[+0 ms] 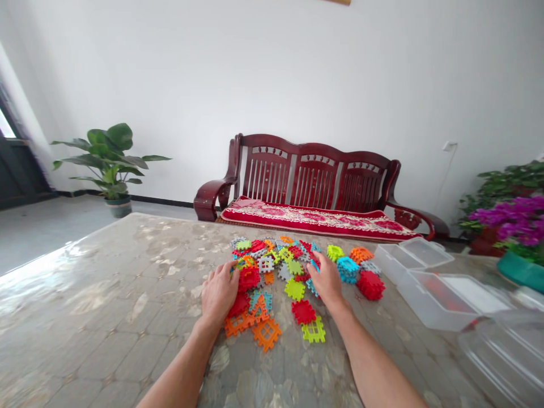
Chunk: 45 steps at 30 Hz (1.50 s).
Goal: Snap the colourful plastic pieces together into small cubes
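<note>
At far left, a broad-leaved green plant in a dark round pot (118,207) stands on the floor beyond the table with a grey-brown patterned cover (106,317). The left hand (220,289) lies at the left edge of the pieces, fingers curled beside a red square-edged plastic stack (249,279); whether it grips anything, I cannot tell.

Just right of it, nearer the wearer, lie an orange triangular plastic frame (259,311) and an orange square plastic window piece (267,334). The mixed heap of red, grey, lime, blue and orange notched plastic pieces (294,266) spreads between the 2 hands, in front of a dark red slatted wooden bench (314,170). Nearer still are a red solid square plastic piece (303,312) and a lime square plastic window piece (313,330).

The right hand (326,280) reaches over the heap's right edge, its grip unclear.

Beyond it sit 5 single-colour clusters: lime (335,253), blue (347,271), orange (361,255), grey (372,267) and red (370,285). Grouping by colour looks partly done; the larger heap appears still mixed. At right stand clear plastic boxes with raised lids (437,306), contents hard to make out.
</note>
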### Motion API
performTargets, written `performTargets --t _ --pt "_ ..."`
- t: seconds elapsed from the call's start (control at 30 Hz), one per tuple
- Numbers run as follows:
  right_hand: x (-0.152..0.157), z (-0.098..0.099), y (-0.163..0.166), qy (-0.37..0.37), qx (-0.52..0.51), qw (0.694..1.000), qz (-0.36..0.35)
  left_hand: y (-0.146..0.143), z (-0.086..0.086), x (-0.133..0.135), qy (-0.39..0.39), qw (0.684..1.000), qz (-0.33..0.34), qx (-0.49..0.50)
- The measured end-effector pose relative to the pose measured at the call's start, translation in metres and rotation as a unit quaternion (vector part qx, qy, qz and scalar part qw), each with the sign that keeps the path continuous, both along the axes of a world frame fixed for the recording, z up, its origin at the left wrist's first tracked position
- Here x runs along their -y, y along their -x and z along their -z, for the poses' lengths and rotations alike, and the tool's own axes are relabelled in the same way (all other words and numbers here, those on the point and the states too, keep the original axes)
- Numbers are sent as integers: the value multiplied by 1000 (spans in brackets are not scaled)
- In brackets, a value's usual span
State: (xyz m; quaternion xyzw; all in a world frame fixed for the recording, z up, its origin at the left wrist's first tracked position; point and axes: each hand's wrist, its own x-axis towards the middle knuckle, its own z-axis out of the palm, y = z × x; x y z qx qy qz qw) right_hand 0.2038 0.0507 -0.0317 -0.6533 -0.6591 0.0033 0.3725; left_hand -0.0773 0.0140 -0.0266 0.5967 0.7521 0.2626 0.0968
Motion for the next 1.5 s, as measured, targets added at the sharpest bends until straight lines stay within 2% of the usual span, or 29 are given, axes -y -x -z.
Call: performTargets --t 0.13,0.3,0.5,0.6,0.77,0.9,1.03,1.13,1.33,1.5 --pt "2 -2 2 -21 16 999 -41 -1 -1 1 -1 1000 -5 -1" --pt "7 -7 15 7 45 993 -110 -2 -1 1 -6 1000 -6 -13" --pt "5 -6 25 56 87 990 -96 -1 0 0 -1 1000 -7 -12" --pt "2 -4 25 45 68 992 -95 0 0 0 -3 1000 -9 -12" --pt "3 -5 21 -9 57 997 -47 -1 -1 0 -4 1000 -8 -8" --pt "6 -7 18 -12 62 997 -32 -1 0 1 -9 1000 -10 -6" --pt "7 -6 16 -7 58 998 -37 -1 1 0 -5 1000 -7 -2" --pt "10 -10 18 -10 57 996 -69 0 1 0 0 1000 -4 0" --pt "29 -31 32 97 113 978 -146 -1 1 0 -1 1000 -3 1" --pt "41 -37 41 116 208 959 -156 0 1 0 -1 1000 -5 0"
